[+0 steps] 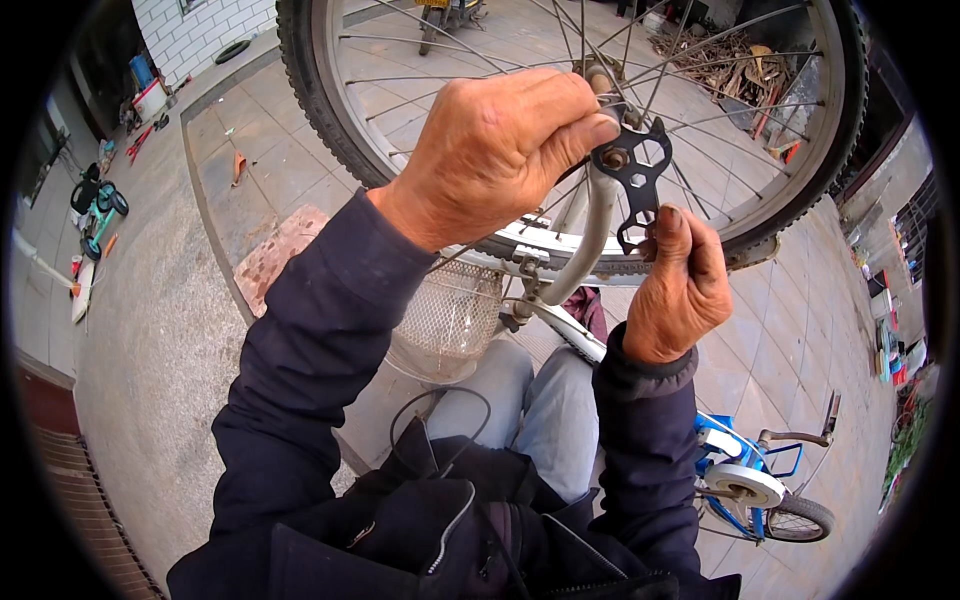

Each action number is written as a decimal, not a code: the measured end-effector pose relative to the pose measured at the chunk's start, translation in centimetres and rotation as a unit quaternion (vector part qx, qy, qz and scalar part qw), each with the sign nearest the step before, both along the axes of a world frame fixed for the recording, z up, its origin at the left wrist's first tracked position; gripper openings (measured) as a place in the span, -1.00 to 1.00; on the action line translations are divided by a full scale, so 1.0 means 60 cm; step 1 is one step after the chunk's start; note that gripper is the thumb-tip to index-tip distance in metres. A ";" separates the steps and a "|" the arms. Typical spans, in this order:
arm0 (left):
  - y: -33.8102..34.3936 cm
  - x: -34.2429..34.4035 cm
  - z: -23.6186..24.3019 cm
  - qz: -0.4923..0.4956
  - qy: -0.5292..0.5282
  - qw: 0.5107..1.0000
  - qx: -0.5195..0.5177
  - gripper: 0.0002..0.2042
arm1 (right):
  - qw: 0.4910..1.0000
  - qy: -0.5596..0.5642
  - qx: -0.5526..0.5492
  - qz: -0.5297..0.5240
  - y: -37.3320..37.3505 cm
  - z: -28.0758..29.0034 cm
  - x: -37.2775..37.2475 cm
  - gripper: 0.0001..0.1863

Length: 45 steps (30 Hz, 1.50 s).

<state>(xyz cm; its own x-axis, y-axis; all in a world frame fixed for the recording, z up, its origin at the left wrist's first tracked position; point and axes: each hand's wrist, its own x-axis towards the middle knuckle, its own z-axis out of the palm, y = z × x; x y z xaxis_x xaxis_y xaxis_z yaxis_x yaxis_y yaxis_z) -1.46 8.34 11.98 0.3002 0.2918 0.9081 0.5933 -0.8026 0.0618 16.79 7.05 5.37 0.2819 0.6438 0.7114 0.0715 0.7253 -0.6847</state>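
Tiled flr (790,330); hands (682,290) at flat blk hex-holed spanner (641,198), knobby tire (322,125).

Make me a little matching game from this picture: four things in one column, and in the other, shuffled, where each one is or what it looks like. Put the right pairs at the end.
Column one
1. Flat wrench
2. Right hand
3. Mesh basket
4. Small bicycle

Column two
A. Blue and white, toward the lower right of the picture
B. Black, with hexagonal holes
C. At the wrench's lower end
D. Pale and see-through, beside the left sleeve

Right pairs: 1-B, 2-C, 3-D, 4-A
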 end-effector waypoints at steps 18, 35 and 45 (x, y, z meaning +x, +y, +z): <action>-0.002 0.014 -0.009 0.000 -0.057 0.998 -0.035 -0.88 | 0.996 -0.076 0.020 -0.047 0.013 -0.002 0.008 -0.86; -0.004 0.027 -0.025 -0.012 -0.122 0.992 -0.029 -0.86 | 0.915 -0.351 0.110 -0.165 0.015 0.030 -0.005 -0.51; -0.003 0.028 -0.034 -0.024 -0.135 0.990 -0.041 -0.87 | 0.949 -0.303 0.060 -0.063 0.016 0.021 -0.004 -0.53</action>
<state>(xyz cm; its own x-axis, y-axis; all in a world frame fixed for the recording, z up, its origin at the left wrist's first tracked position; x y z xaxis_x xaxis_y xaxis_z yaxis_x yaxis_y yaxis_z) 0.23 8.16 9.97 0.0647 0.3586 0.9312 0.5071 -0.8155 0.2788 16.55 8.01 6.60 -0.1339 0.5366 0.8332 0.5169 0.7551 -0.4032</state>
